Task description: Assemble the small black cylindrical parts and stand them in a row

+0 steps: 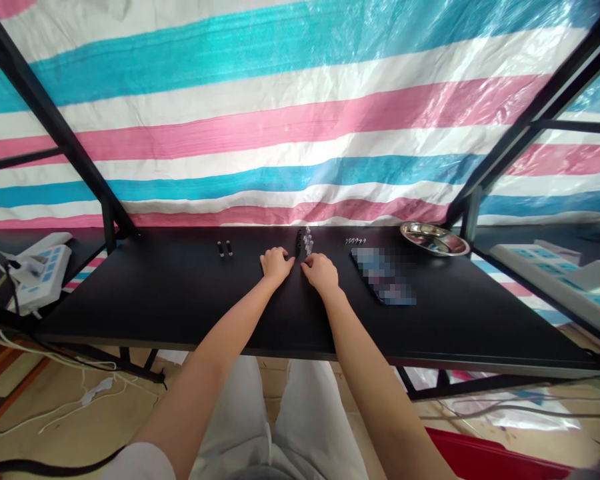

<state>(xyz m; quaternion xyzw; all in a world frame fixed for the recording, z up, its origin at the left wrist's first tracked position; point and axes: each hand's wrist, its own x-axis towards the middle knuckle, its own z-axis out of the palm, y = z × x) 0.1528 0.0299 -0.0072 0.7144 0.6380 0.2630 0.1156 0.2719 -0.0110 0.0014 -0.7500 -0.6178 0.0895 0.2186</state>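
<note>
My left hand rests on the black table, fingers curled and the thumb toward the middle; whatever it holds, if anything, is hidden. Just right of it, my right hand is closed in a pinch, and I cannot make out anything between its fingertips. Beyond the gap between the hands stands a row of small black pieces, beside a row of small clear plastic pieces. Two short black tubes with pale ends lie to the left. Several tiny metal springs or coils lie in a line to the right.
A phone-like flat object with a blurred surface lies right of my right hand. Behind it sits a round steel dish. Power strips stand off the left side and right side. Black frame posts flank the table.
</note>
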